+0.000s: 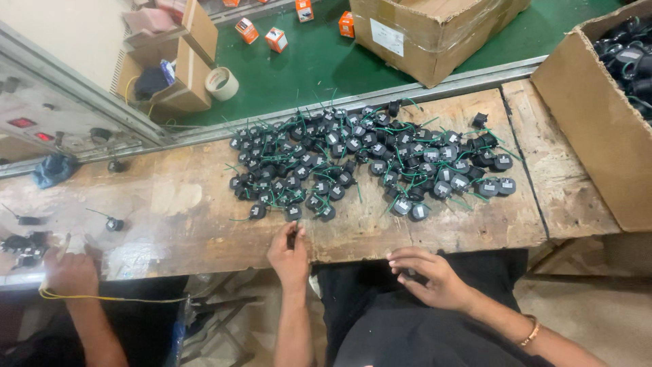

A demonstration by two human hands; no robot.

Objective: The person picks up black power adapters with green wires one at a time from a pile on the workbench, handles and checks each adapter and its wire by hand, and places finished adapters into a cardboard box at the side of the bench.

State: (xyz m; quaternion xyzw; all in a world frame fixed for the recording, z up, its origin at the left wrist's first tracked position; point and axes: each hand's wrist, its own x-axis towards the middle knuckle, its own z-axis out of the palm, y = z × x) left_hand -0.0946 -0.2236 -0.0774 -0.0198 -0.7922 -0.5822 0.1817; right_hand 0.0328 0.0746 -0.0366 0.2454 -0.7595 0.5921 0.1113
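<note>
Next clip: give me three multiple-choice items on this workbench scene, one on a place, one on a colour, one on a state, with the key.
1. Where does the cardboard box of black parts stand?
A. bench's right end
B. bench's left end
C. on the floor

2. What colour are the wires in the pile of black parts?
A. red
B. green
C. white

3. What is the left hand doing?
A. lying flat
B. pinching a small black part at the bench edge
C. gripping tape

Key: 1 A, it fills the right edge. 2 B, green leads show throughout. 3 B, its fingertips close on the part.
</note>
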